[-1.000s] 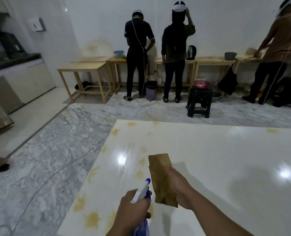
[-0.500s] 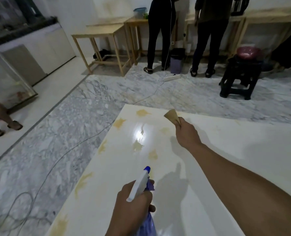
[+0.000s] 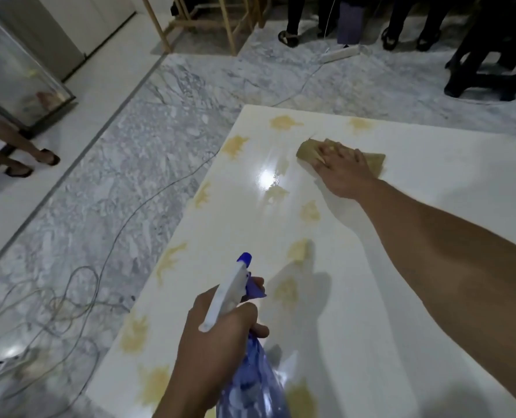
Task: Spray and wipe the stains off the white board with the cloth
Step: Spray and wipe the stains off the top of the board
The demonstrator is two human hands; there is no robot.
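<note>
The glossy white board [image 3: 431,297] lies flat and carries several yellow stains [image 3: 285,122], mostly along its left side. My right hand [image 3: 341,167] reaches to the board's far part and presses the tan cloth [image 3: 308,149] flat onto the surface with straight fingers. Close to me, my left hand [image 3: 217,336] grips the neck of a blue spray bottle [image 3: 250,384] with a white and blue trigger head [image 3: 229,291], nozzle pointing away over the board.
Loose cables [image 3: 79,297] trail over the grey marble floor left of the board. A power strip [image 3: 341,54], a black stool [image 3: 492,67] and standing persons' feet [image 3: 290,37] are beyond the far edge. A person's legs [image 3: 15,152] stand at far left.
My view has tipped down toward the board. The right hand went from holding the cloth up in the air to laying it flat on the far part of the board.
</note>
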